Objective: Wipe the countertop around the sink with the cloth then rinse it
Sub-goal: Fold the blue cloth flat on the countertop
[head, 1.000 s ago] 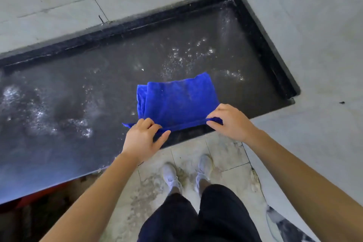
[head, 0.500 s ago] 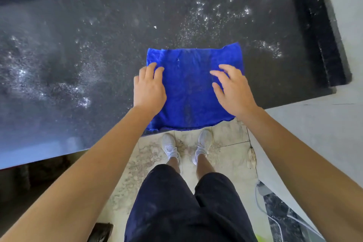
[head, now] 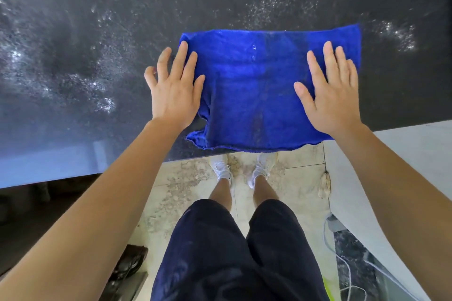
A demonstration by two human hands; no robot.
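Soft, bright daylight fills the scene, with no hard shadows. The dark tabletop (head: pixel 73 56) throws back scattered white sparkles from wet spots, thickest at far right and at left. A pale bluish sheen of glare runs along its near left edge. The cloth (head: pixel 256 85) is vividly saturated, its weave sharp at the middle. Both hands (head: pixel 175 91) (head: pixel 330 95) are evenly lit and crisp. Wide-angle distortion bends the forearms outward at the bottom corners, where detail goes soft. The near left corner is dim.

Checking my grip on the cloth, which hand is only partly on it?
The left hand: its outer fingers sit on the bare countertop past the cloth edge. The right hand lies fully on it.
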